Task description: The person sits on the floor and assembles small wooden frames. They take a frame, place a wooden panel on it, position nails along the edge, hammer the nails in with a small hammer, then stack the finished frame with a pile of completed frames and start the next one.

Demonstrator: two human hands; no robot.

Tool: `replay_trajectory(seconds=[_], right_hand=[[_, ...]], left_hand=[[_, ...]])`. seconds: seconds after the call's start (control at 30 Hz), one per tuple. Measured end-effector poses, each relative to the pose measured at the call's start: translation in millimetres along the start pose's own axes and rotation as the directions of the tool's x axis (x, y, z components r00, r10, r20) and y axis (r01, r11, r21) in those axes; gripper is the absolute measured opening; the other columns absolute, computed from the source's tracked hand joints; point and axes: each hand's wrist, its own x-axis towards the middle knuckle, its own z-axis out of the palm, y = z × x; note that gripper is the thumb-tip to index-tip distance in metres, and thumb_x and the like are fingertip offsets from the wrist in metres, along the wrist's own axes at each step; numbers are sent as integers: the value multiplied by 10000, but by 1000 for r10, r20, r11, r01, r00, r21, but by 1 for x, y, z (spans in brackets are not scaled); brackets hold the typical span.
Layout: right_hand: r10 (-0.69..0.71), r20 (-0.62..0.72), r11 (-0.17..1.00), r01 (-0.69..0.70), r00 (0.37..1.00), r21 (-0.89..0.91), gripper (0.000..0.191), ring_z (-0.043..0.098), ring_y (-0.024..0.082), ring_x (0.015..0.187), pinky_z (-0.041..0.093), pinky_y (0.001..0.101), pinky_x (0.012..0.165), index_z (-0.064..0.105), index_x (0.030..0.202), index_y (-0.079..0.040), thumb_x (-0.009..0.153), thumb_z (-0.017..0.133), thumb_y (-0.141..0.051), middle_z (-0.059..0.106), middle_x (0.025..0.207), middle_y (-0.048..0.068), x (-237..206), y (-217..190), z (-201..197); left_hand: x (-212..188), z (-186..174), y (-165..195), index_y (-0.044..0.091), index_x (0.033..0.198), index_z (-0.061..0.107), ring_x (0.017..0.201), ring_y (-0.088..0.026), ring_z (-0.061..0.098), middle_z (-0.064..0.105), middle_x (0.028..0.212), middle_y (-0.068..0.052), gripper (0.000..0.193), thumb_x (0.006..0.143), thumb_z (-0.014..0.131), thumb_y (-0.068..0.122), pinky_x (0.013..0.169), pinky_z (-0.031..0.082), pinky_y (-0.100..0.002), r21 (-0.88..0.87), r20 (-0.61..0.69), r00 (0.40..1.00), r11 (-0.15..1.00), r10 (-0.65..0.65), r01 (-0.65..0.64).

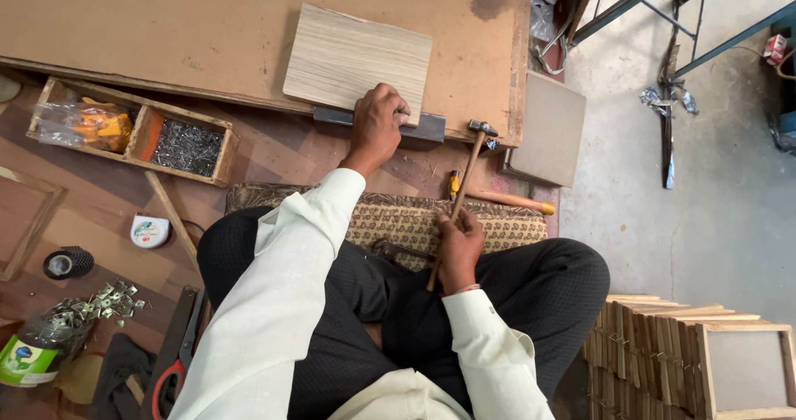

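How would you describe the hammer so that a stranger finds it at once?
Start at the large brown board on the floor, then go to its near right corner. The hammer rises there from the right hand; unlike the orange-handled tool beside it, it has a small metal head.

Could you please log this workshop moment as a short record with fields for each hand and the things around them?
Posture: person seated cross-legged on a patterned cushion
Left hand: pressing down on a pale, streaked rectangular wooden panel and a grey metal bar at its near edge
Right hand: gripping a wooden-handled steel hammer, head raised near the bar
Work surface: brown fibreboard sheet
Left side: wooden two-compartment tray, one side full of small nails
Right side: stack of wooden frames
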Motion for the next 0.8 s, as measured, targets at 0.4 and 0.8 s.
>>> replay_trajectory(seconds=[0.4, 0.8], right_hand=[[17, 19, 1000, -16, 1000, -14, 230, 454, 71, 484, 329, 234, 401, 688, 1089, -2, 1020, 610, -207, 573, 671, 6, -51, -16, -5], [-259, 87, 852, 270, 962, -449, 289, 548, 63, 561, 449, 252, 484, 682, 1198, 29, 981, 669, -161, 632, 680, 21, -72, -12, 18]], left_hand=[[0, 3, -4, 39, 819, 681, 1023, -273, 615, 634, 1028, -54, 102, 821, 754, -33, 942, 478, -423, -8, 47, 996, 997, -82, 82], [-4, 3, -5, 20, 799, 691, 1002, -307, 607, 634, 1005, -86, 144, 769, 739, -112, 906, 480, -443, -6, -42, 998, 999, 35, -35]])
